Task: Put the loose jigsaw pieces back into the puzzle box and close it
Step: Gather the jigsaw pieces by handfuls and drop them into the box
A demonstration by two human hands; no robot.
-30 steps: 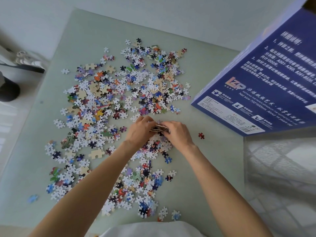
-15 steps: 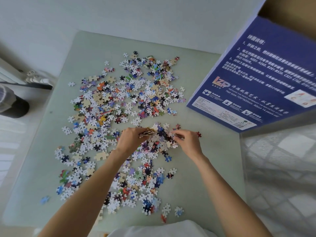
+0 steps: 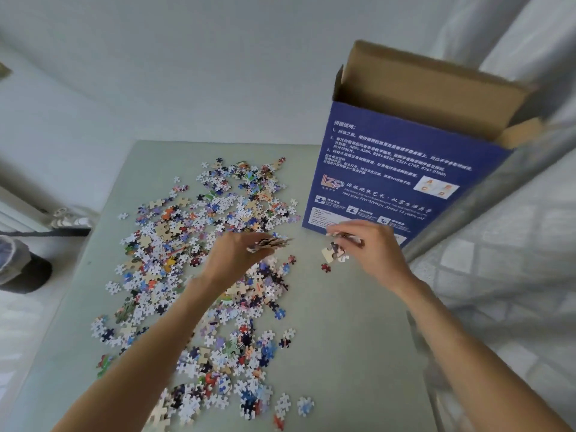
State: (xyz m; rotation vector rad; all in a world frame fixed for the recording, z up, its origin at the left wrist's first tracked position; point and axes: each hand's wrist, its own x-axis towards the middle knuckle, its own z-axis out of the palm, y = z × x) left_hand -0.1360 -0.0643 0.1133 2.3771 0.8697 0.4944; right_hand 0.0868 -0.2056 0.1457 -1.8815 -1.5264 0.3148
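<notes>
Along the near edge of the pale green tabletop [image 3: 349,338], a scatter of loose jigsaw pieces [image 3: 218,369] lies between the person's two bare forearms, which reach forward from the bottom of the view. The scatter runs up the left and middle of the tabletop, some pieces showing colour and others their plain cardboard backs. Above the middle of it the left hand [image 3: 230,260] is raised off the surface, its fingers curled round a flat stack of pieces [image 3: 270,243] that sticks out to the right of the fingertips. To the right, well apart from it, the right hand [image 3: 371,247] is also lifted, pinching a few pieces [image 3: 344,235] between thumb and fingers, while a small joined clump [image 3: 334,253] hangs just under them. A single red piece [image 3: 325,267] lies alone on the bare tabletop below that hand. Farther back, more pieces [image 3: 237,194] spread toward the far edge. Just beyond the right hand stands the blue puzzle box [image 3: 389,169], upright at the right side of the tabletop, printed with white text, its brown cardboard top flaps open [image 3: 420,88]. Off the left edge, on the floor, sits a dark round container [image 3: 21,269]. A plain pale wall [image 3: 187,73] rises behind everything.
</notes>
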